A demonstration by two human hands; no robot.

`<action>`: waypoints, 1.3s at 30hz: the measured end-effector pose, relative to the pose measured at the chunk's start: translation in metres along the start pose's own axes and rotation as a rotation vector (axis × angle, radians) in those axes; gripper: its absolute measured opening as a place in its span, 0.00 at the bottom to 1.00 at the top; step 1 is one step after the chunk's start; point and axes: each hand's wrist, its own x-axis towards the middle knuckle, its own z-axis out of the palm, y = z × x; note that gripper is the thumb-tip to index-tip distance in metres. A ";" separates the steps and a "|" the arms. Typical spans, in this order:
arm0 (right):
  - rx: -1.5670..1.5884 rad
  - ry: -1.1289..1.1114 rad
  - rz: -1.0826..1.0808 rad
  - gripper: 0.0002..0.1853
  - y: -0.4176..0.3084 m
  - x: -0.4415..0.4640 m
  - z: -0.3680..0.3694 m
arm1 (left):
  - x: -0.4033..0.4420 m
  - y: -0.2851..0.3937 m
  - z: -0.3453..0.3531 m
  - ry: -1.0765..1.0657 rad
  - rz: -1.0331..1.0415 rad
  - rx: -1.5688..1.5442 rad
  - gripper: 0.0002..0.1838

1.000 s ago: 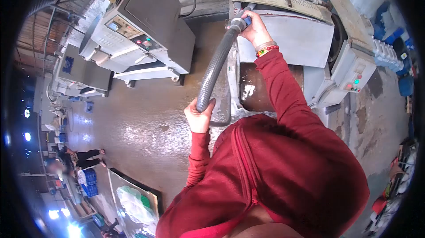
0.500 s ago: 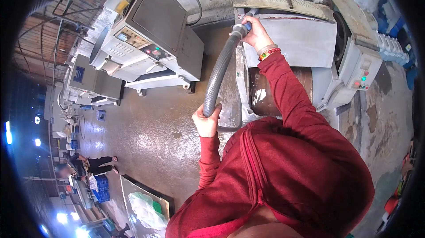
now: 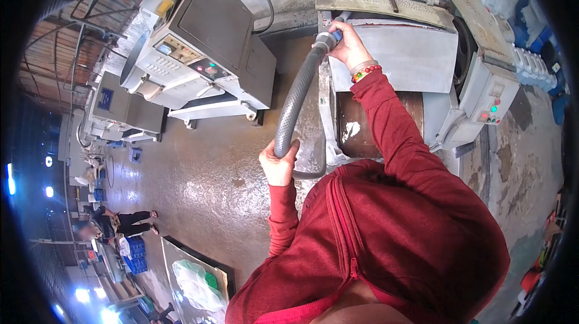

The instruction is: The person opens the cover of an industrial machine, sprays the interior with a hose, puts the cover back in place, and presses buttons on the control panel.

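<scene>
Holding the hose (image 3: 294,104) in both hands, over the wet floor (image 3: 211,182) and beside the machine (image 3: 398,52). Clamped round the lower visible stretch with the left hand (image 3: 277,166); wrapped with the right hand (image 3: 350,48) round the upper end, at the grey fitting (image 3: 325,41). Bent gently between the two grips. Cannot make out any join between hose and dark tube (image 3: 310,174), just below and right of the left hand. Wearing red sleeves, with a beaded bracelet (image 3: 365,71) at the right wrist. Reaching with the right forearm past the brown basin (image 3: 356,122) in the machine. Can see lit buttons on the panel (image 3: 491,98) to the right, a cabinet (image 3: 220,22) on wheels to the left, and, well apart at lower left, a person (image 3: 120,221), blue crates (image 3: 136,253) and a plastic bag (image 3: 193,285) on a surface (image 3: 174,251).
</scene>
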 end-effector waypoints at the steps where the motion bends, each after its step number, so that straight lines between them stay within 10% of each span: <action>1: 0.004 0.008 0.000 0.06 0.000 0.001 -0.001 | 0.000 -0.002 0.001 0.004 0.012 0.003 0.09; 39: -0.006 -0.009 -0.016 0.06 -0.004 -0.005 -0.002 | -0.003 0.001 0.003 -0.024 -0.002 -0.010 0.06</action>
